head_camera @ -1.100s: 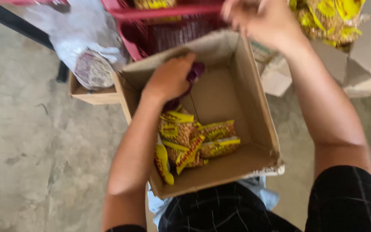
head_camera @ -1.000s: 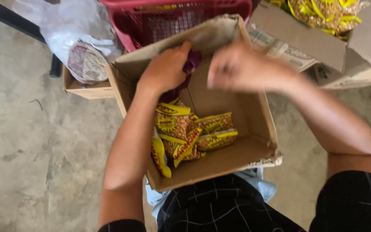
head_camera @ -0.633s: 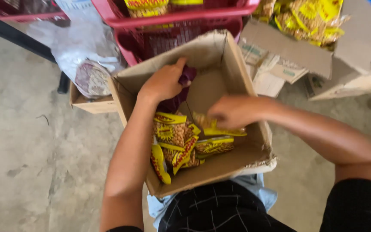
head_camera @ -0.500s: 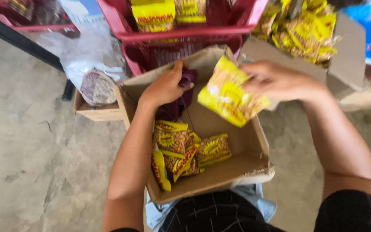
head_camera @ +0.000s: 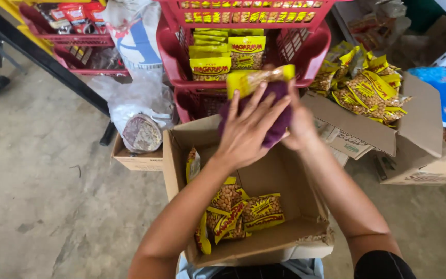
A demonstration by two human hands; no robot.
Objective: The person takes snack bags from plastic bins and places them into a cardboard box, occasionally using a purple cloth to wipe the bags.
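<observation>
My left hand (head_camera: 246,132) presses a purple cloth (head_camera: 276,116) against a yellow snack packet (head_camera: 256,79), fingers spread over the cloth. My right hand (head_camera: 300,124) holds that packet from behind and below, mostly hidden by the left hand and cloth. Both hands hover above the far edge of an open cardboard box (head_camera: 313,235) on my lap. Inside it lie several yellow packets of nuts (head_camera: 243,212). Just beyond stands a red plastic basket (head_camera: 316,49) with more yellow packets (head_camera: 228,54).
A second open cardboard box (head_camera: 414,132) of yellow packets (head_camera: 367,85) sits at right. A small box (head_camera: 138,160) with a clear plastic bag (head_camera: 140,111) stands at left, by a black rack leg (head_camera: 107,137). Another red basket (head_camera: 76,33) is back left. Concrete floor (head_camera: 42,206) lies left.
My right hand reached into the box, lifted out a yellow packet and raised it. My left hand left the box's far wall with the purple cloth and now presses it on the packet.
</observation>
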